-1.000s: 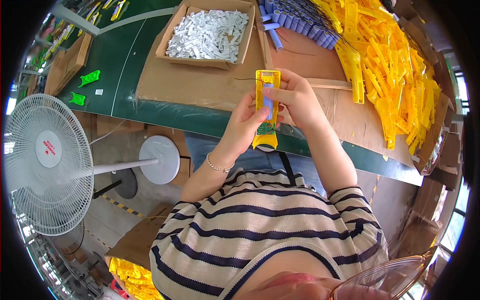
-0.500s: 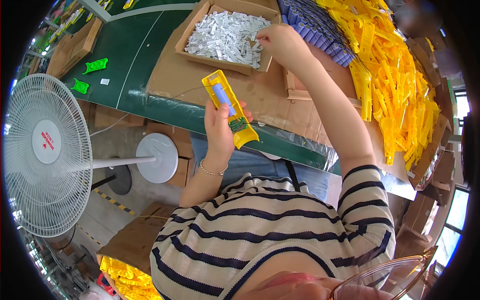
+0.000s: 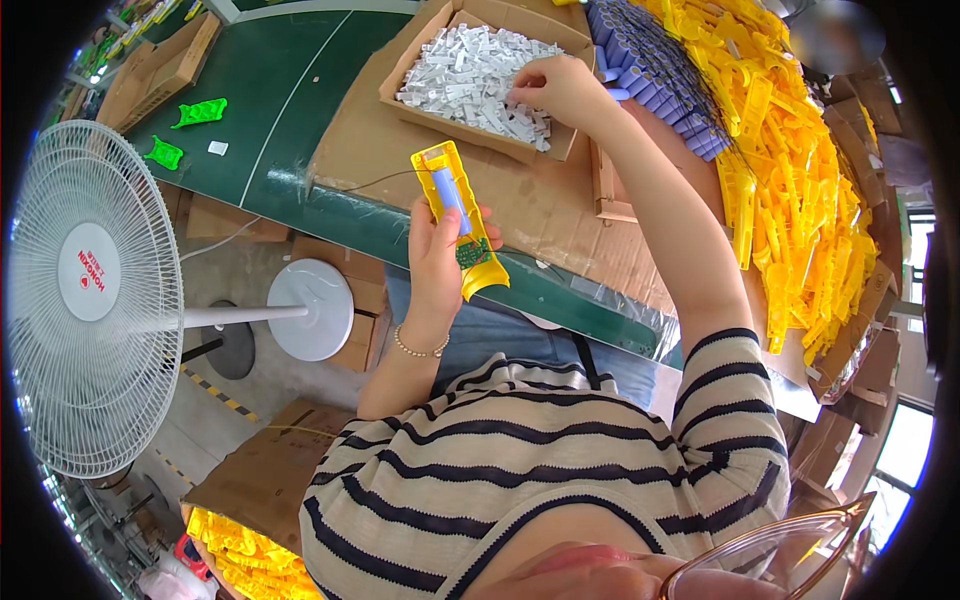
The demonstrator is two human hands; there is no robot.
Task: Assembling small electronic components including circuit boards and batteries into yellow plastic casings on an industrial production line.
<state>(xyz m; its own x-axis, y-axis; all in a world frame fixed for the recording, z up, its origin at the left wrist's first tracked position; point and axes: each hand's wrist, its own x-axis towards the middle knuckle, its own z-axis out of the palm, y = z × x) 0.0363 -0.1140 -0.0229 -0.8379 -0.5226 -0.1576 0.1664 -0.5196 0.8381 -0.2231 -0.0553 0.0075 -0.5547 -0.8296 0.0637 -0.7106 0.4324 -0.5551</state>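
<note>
My left hand is closed around a yellow plastic half-shell held over the table's front edge. Inside the shell lie a blue-purple cylindrical battery and a small green circuit board, with a thin dark wire trailing off. My right hand reaches over the right side of a cardboard tray heaped with small white plastic pieces. Its fingers are pinched together at the pile. Whatever sits between the fingertips is too small or hidden to make out.
Wrapped blue-purple batteries with black wires stand behind my right arm. A large heap of yellow plastic shells fills the right side. Two green plastic parts lie on the green table. A white fan stands at the left.
The view has shifted slightly, moving the table's contents right and down in the picture. My right hand stays at the tray, its fingers lower on the pile; my left hand still holds the shell.
</note>
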